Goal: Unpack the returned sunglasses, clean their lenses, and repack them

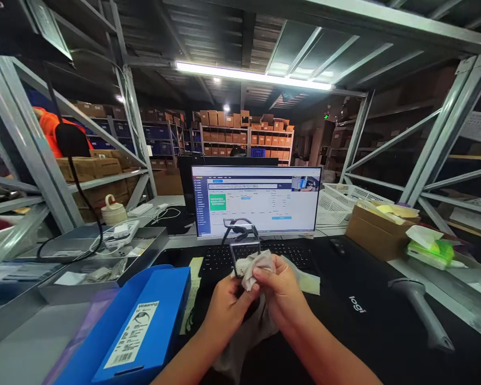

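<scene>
A pair of dark-framed glasses [245,245] stands on end in front of the monitor. Its lower part is wrapped in a crumpled pale cloth [260,266]. My left hand [230,305] is closed around the lower end of the glasses, its thumb against the cloth. With thumb and fingers, my right hand [282,286] pinches the cloth against the frame. More cloth hangs below and between both hands. Left of my forearm lies a blue box [156,299] with a white printed label. A black keyboard [214,259] sits just beyond my hands.
A lit monitor [260,206] stands at the back. On the right are a grey barcode scanner [419,307], a mouse [337,246], a cardboard box [379,230] and a tissue pack [431,251]. Grey metal trays [142,267] stand at left. Metal shelf posts [134,107] frame the desk.
</scene>
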`<state>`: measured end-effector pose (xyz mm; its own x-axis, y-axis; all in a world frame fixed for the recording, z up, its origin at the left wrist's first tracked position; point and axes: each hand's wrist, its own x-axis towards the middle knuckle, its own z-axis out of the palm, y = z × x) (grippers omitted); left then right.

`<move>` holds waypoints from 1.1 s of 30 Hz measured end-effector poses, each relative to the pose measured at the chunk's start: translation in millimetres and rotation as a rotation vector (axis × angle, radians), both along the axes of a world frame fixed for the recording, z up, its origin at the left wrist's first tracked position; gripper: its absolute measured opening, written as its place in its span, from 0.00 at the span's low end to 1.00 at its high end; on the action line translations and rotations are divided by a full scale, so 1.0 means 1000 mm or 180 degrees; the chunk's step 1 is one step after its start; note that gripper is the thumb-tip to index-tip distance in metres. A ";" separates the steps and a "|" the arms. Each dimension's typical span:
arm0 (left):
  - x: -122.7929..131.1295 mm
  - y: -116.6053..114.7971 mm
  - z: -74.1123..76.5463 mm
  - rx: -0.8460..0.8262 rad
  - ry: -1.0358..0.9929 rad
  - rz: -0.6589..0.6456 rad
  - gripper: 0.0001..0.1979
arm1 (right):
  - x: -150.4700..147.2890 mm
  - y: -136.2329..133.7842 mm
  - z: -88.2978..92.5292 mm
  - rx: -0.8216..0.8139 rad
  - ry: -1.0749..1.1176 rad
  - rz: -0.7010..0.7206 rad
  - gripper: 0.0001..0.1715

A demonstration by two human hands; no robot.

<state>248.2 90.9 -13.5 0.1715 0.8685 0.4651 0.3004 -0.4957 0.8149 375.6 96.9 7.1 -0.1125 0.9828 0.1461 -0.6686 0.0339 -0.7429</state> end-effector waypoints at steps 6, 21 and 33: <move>-0.013 -0.004 0.016 0.0501 0.0572 -0.0048 0.31 | 0.014 0.004 0.007 -0.0041 -0.0062 0.0058 0.32; -0.012 -0.013 0.026 0.0169 0.0622 -0.0271 0.23 | 0.021 0.012 0.012 -0.0025 0.0172 -0.0110 0.27; -0.020 -0.012 0.027 0.0585 0.0771 -0.0197 0.23 | 0.015 -0.005 0.008 0.0294 -0.0044 0.0021 0.35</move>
